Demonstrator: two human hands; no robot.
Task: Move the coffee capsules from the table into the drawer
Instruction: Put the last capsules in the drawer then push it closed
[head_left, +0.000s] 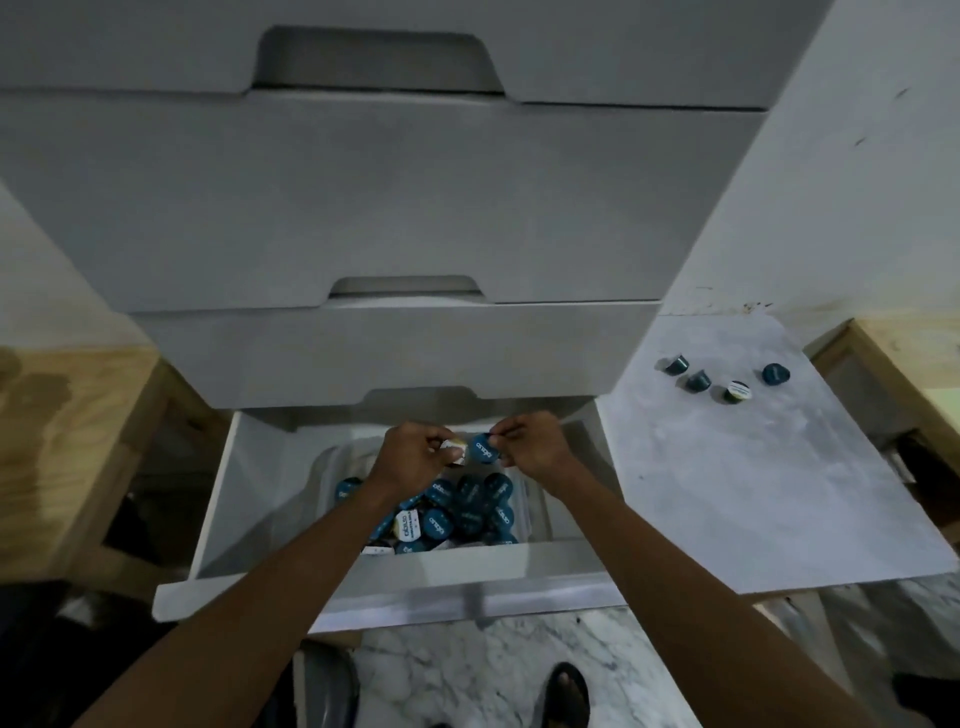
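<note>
The capsules are small dark teal pods with round foil lids. Most lids have white lettering, and a few are white or cream instead. A big pile (457, 512) of them sits jumbled in the open bottom drawer (218, 499), inside what looks like a clear plastic liner (332, 467). 4 loose capsules (697, 381) sit in a rough row near the far end of the white table (753, 493) on the right. 3 of them are teal, and a white-lidded one (736, 391) sits among them.

Room-wise, the drawer is pulled well out, with the pile in the middle and bare drawer floor on either side. The closed drawers (415, 208) above overhang its back end. The table's near-left edge runs just beside the drawer's right wall.

Both forearms reach in over the drawer front, and the hands meet above the back of the pile. The right hand (535, 449) pinches a teal capsule (485, 448) by its rim between thumb and fingertips, lid facing up at the camera. The left hand (410, 460) has its fingers curled around a pale-lidded capsule (451, 448) just beside the teal one. I can't tell if the 2 capsules actually touch.
</note>
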